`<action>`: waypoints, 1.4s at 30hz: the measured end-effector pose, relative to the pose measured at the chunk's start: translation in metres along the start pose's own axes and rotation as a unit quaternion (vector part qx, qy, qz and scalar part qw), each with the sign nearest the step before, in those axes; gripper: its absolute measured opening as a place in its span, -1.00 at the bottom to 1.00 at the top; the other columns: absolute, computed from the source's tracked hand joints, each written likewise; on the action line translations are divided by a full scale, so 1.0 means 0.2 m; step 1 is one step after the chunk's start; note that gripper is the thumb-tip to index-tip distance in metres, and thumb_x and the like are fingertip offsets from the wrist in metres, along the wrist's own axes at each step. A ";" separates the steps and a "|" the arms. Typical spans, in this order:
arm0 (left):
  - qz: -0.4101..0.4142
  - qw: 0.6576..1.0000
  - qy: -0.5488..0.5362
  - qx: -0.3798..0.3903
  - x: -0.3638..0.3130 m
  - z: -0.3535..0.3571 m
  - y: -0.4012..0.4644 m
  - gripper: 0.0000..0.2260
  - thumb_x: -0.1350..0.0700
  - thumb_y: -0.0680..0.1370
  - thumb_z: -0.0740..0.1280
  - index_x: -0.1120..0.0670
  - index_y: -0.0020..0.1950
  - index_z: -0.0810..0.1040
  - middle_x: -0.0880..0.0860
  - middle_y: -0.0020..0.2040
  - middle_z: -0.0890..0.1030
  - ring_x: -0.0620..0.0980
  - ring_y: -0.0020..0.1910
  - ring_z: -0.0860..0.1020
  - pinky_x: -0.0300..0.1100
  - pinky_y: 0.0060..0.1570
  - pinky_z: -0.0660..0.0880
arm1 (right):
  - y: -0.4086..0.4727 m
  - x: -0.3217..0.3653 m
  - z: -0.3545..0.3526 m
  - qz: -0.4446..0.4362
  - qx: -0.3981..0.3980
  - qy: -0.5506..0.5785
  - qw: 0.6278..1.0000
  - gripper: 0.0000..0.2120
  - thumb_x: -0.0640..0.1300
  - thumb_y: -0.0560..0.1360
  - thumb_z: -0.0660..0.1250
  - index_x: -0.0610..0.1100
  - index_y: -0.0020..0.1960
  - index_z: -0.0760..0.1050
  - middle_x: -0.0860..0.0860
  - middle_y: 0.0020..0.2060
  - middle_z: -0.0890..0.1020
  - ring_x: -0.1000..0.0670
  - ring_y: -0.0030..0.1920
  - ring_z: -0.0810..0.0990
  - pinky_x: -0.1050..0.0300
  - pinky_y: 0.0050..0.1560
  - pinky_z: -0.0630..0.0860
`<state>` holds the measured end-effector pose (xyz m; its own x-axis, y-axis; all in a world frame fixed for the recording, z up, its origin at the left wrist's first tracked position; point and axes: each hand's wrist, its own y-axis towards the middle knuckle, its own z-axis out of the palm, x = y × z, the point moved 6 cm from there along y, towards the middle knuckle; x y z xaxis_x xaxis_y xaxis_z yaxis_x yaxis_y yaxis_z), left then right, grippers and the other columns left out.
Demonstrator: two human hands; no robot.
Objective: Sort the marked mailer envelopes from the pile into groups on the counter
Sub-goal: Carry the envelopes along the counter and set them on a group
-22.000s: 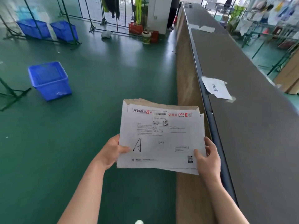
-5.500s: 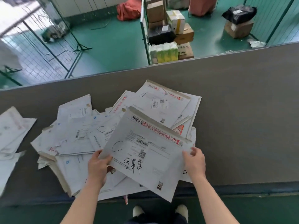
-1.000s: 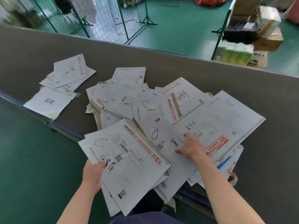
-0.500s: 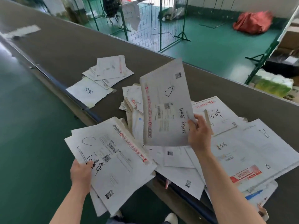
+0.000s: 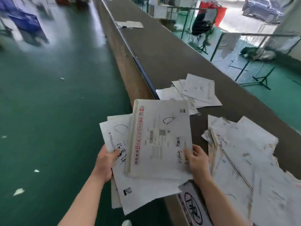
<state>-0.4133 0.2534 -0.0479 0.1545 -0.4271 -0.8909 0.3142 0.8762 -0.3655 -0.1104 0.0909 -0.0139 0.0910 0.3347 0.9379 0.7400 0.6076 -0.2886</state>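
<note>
We see the top envelope [image 5: 158, 141], long axis running away from us, red strip along its left edge, pinched by the right hand [image 5: 196, 158]. The left hand [image 5: 106, 162] grips the stack [image 5: 130, 185] beneath, beside the desk [image 5: 162, 51] with its pile [image 5: 244, 160].

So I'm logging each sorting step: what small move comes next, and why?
Probably lay the top envelope, pinched by the right hand, squarely onto the stack the left hand grips: both appear marked with a C.
</note>
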 end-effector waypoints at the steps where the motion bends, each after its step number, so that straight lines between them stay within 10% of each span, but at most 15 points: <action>1: 0.000 1.000 -0.011 0.000 -0.05 -0.06 0.02 -0.70 0.36 0.65 0.22 0.19 0.36 0.52 0.25 0.22 0.66 0.30 0.19 0.64 0.28 0.18 0.57 | 0.00 0.00 0.11 0.005 0.015 -0.015 1.000 -0.89 -0.17 0.62 0.38 -0.03 0.13 0.56 -0.01 -0.08 0.74 0.01 -0.17 0.73 0.16 -0.27 0.61; 10: -0.020 0.997 -0.061 -0.038 -0.22 -0.33 0.31 -0.77 0.27 0.68 0.21 0.19 0.31 0.53 0.30 0.15 0.67 0.32 0.07 0.68 0.14 -0.10 0.68 | 0.18 0.11 0.70 0.024 0.117 -0.127 0.985 -0.86 -0.13 0.56 0.44 -0.05 0.09 0.53 0.02 -0.07 0.74 0.02 -0.14 0.75 0.04 -0.17 0.68; 27: -0.028 0.996 0.072 -0.054 -0.73 -0.15 1.73 -0.72 0.28 0.67 0.26 0.11 0.37 0.53 0.17 0.21 0.69 0.21 0.18 0.67 0.25 0.17 0.60 | 1.53 0.57 1.39 0.040 0.189 -0.009 0.981 -0.86 -0.13 0.57 0.45 -0.21 -0.01 0.66 -0.12 -0.15 0.76 -0.20 -0.14 0.76 -0.18 -0.08 0.70; 34: -0.027 0.994 0.098 -0.032 -0.94 -0.01 2.22 -0.76 0.29 0.65 0.28 0.08 0.27 0.58 0.10 0.11 0.73 0.12 0.08 0.71 -0.01 -0.06 0.69 | 1.99 0.77 1.54 0.046 0.171 0.025 0.984 -0.90 -0.22 0.57 0.44 -0.26 -0.01 0.67 -0.22 -0.11 0.74 -0.27 -0.07 0.74 -0.17 0.02 0.66; 42: -0.081 0.990 0.088 0.075 -1.12 0.23 2.92 -0.80 0.12 0.69 0.26 0.11 0.28 0.58 0.21 0.13 0.70 0.27 0.07 0.69 0.24 0.02 0.65 | 2.17 0.88 1.54 0.083 0.023 0.047 0.995 -0.90 -0.22 0.57 0.44 -0.22 -0.02 0.73 -0.18 -0.11 0.76 -0.23 -0.06 0.74 -0.11 -0.05 0.68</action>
<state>-0.2220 0.8499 -0.0495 -0.0701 -0.5015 -0.8623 0.4599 0.7509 -0.4740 0.0211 0.6355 -0.0333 0.2726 0.3665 0.8896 0.6786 0.5821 -0.4478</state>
